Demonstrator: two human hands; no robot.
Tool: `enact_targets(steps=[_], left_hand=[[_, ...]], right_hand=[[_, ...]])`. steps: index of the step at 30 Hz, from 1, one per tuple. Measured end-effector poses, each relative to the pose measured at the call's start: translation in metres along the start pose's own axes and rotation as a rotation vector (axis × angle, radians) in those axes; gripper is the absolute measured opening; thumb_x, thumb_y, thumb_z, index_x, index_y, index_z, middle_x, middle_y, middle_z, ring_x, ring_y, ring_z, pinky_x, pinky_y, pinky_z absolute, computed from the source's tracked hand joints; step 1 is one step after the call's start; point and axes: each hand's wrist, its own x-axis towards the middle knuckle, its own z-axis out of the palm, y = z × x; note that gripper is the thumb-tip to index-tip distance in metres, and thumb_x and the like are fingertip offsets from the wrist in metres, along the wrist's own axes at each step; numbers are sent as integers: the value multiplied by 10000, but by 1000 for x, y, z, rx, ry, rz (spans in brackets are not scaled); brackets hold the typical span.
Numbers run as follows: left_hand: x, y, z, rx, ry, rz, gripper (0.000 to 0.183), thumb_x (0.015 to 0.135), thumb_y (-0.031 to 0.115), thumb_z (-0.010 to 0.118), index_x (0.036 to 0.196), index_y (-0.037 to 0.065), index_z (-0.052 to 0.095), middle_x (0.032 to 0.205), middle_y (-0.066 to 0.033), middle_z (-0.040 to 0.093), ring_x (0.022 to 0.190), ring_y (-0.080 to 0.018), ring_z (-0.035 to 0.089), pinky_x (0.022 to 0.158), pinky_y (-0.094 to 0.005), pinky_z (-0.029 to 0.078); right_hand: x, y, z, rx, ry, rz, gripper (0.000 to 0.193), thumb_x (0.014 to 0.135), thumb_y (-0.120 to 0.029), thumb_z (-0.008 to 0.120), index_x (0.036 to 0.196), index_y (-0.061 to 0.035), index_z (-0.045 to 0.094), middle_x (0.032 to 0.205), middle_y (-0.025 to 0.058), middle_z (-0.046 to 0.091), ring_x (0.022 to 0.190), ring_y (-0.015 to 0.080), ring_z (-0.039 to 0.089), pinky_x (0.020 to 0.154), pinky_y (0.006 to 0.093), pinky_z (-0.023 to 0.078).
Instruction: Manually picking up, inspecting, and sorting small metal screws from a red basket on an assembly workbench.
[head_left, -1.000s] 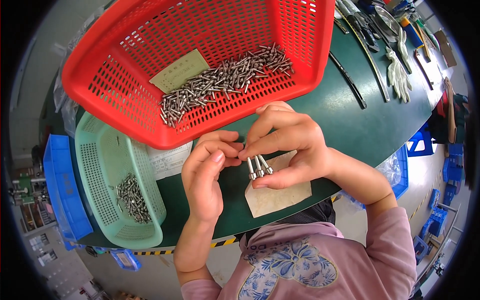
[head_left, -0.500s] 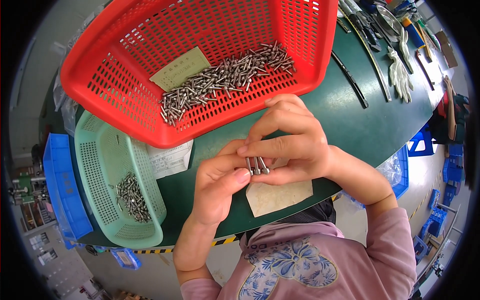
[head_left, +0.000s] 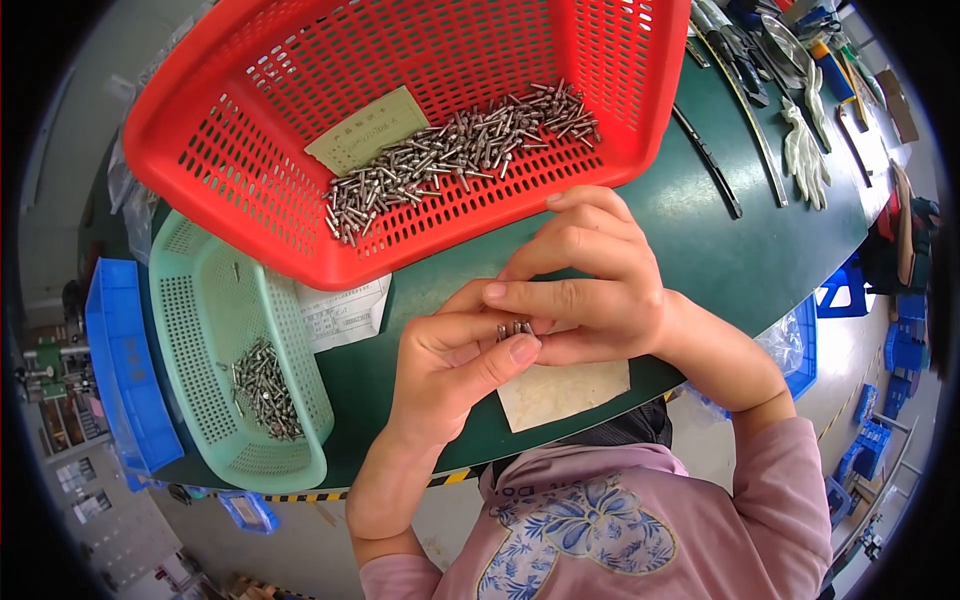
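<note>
Both hands meet above the green table, in front of the red basket. My left hand (head_left: 450, 365) is closed on a few small metal screws (head_left: 516, 328), its thumb lying across them so that only their ends show. My right hand (head_left: 590, 285) pinches at the same screws from the other side, its fingers curved and the thumb beneath. Many similar screws (head_left: 465, 145) lie heaped in the red basket (head_left: 350, 268), along with a pale green card (head_left: 368, 130). A smaller pile of screws (head_left: 266, 392) sits in the light green basket (head_left: 312, 410) at the left.
Under my hands is a beige sheet (head_left: 565, 392) near the front edge of the green table (head_left: 420, 385). A printed paper (head_left: 350, 315) lies partly beneath the red basket. White gloves (head_left: 803, 155) and hand tools rest at the far right. A blue bin (head_left: 130, 365) stands left.
My left thumb has moved right and over the screws, covering most of their length, which showed before. Both hands have shifted slightly right.
</note>
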Motion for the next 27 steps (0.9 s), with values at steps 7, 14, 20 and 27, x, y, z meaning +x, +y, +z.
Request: enact_targets(steps=[7, 14, 20, 27], left_hand=[[0, 2, 3, -59, -5, -6, 128, 836, -7, 596, 928, -82, 644, 1034, -98, 575, 951, -163, 559, 807, -271, 474], [3, 13, -2, 1038, 210, 623, 244, 715, 26, 695, 957, 62, 693, 1024, -83, 587, 916, -200, 566, 754, -278, 479], [5, 9, 1, 1497, 216, 1037, 274, 664, 71, 731, 928, 145, 711, 1010, -24, 597, 914, -208, 552, 690, -279, 486], [6, 8, 3, 1491, 211, 1057, 239, 669, 80, 748, 896, 144, 713, 1012, -20, 596, 926, -199, 552, 685, -274, 490]], right_hand=[[1, 1, 0, 13, -6, -5, 355, 642, -264, 759, 956, -114, 690, 802, -8, 605, 672, 144, 547, 833, 375, 410], [6, 2, -9, 289, -144, 289, 475, 569, -263, 806, 953, -28, 656, 808, 62, 620, 706, 205, 589, 716, 325, 445], [-1, -1, -3, 875, -239, 436, 366, 624, -148, 816, 924, -3, 664, 776, 50, 614, 697, 122, 570, 614, 259, 466], [0, -1, -6, 1025, -296, 544, 327, 640, -98, 811, 929, -16, 682, 782, 29, 612, 677, 89, 514, 605, 234, 441]])
